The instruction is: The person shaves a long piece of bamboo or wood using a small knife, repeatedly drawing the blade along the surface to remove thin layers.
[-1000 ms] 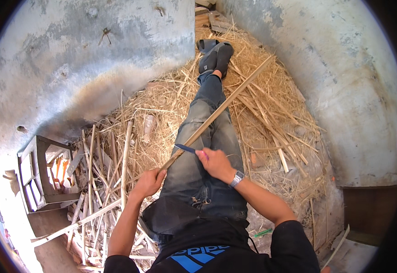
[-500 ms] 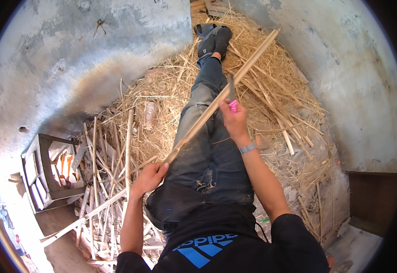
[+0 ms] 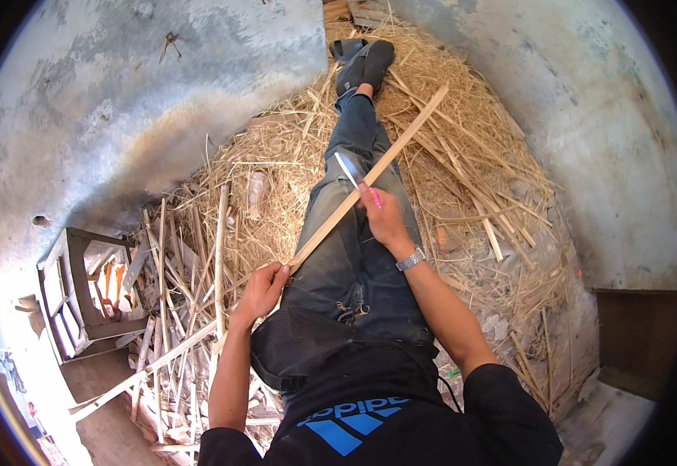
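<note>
A long pale bamboo strip (image 3: pixel 328 226) lies slantwise over my outstretched legs (image 3: pixel 359 272). Its lower end is pinched between the thumb and fingers of my left hand (image 3: pixel 261 291); the far end reaches up past my right shin. My right hand (image 3: pixel 386 218) is closed round the pink handle of a knife (image 3: pixel 347 169). The blade points up and to the left, across the strip about halfway along it. From this view I cannot tell whether the edge cuts into the bamboo. My fingers hide most of the handle.
Straw-like shavings (image 3: pixel 276 194) cover the floor round my legs. Split strips (image 3: pixel 462 171) lie to the right, and more sticks (image 3: pixel 171 295) are heaped at the left beside a dark metal frame (image 3: pixel 82 291). Grey walls (image 3: pixel 222 70) stand close on both sides.
My right hand has come down and left along the strip, and the knife blade has swung to point up-left. The strip's far end has dropped lower and nearer.
</note>
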The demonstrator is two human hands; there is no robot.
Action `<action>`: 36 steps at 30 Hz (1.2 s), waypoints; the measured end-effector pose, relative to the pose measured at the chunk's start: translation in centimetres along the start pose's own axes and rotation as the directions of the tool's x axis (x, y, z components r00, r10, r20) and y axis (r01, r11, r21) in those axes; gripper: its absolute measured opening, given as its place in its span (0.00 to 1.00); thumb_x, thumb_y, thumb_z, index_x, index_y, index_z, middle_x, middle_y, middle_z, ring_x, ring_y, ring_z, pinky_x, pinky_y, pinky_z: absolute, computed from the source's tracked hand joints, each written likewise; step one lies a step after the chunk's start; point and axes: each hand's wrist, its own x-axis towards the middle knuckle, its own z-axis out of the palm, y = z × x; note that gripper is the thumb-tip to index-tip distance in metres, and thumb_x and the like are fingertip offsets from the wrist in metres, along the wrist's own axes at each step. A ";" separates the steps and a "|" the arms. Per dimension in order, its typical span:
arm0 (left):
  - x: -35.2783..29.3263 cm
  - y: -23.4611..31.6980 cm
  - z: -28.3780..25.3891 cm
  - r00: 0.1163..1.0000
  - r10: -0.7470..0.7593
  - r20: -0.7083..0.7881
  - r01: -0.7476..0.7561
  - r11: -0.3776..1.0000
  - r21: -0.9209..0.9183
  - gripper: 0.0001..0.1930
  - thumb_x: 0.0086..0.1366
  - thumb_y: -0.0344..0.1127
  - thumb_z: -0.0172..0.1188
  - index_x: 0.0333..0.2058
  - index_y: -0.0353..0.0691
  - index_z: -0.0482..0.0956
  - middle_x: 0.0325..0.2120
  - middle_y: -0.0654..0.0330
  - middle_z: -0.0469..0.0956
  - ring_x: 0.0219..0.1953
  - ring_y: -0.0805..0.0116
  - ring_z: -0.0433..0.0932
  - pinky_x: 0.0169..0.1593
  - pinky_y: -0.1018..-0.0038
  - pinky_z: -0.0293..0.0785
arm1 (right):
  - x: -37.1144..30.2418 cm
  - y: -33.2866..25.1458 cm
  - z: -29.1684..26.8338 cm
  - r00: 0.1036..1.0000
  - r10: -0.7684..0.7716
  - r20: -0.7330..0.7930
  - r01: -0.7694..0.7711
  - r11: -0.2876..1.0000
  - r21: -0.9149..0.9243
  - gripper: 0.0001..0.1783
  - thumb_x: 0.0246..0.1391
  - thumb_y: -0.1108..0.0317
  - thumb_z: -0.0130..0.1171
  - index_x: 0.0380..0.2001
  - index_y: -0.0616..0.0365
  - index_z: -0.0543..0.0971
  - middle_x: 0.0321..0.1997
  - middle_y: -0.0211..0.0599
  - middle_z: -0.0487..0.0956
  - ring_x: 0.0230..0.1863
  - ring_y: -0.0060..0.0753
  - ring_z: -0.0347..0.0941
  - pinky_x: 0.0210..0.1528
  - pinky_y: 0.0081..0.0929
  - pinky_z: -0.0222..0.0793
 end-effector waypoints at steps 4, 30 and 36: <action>0.6 -1.1 -0.1 0.999 0.044 -0.003 -0.044 0.999 0.023 0.25 0.80 0.49 0.51 0.32 0.31 0.79 0.22 0.48 0.76 0.27 0.55 0.76 0.36 0.59 0.71 | 2.9 3.2 -2.6 0.986 -0.003 -0.165 -0.037 0.972 -0.233 0.32 0.73 0.46 0.54 0.24 0.65 0.79 0.18 0.51 0.73 0.21 0.49 0.72 0.27 0.44 0.62; 5.9 2.9 1.3 0.996 0.088 -0.017 -0.088 0.996 0.000 0.26 0.81 0.50 0.48 0.34 0.31 0.78 0.23 0.47 0.76 0.27 0.56 0.76 0.37 0.60 0.72 | 4.4 0.1 -3.5 0.982 -0.081 -0.173 0.018 0.940 -0.341 0.35 0.74 0.45 0.51 0.21 0.66 0.76 0.17 0.55 0.72 0.19 0.59 0.68 0.25 0.51 0.58; 5.1 3.8 1.9 0.987 0.114 -0.118 -0.124 0.989 -0.079 0.24 0.81 0.48 0.50 0.32 0.31 0.75 0.19 0.47 0.71 0.22 0.56 0.69 0.32 0.61 0.69 | 0.8 -4.9 -2.7 0.960 -0.268 0.076 0.275 0.866 -0.418 0.29 0.72 0.50 0.55 0.21 0.60 0.78 0.19 0.60 0.75 0.24 0.67 0.73 0.28 0.55 0.67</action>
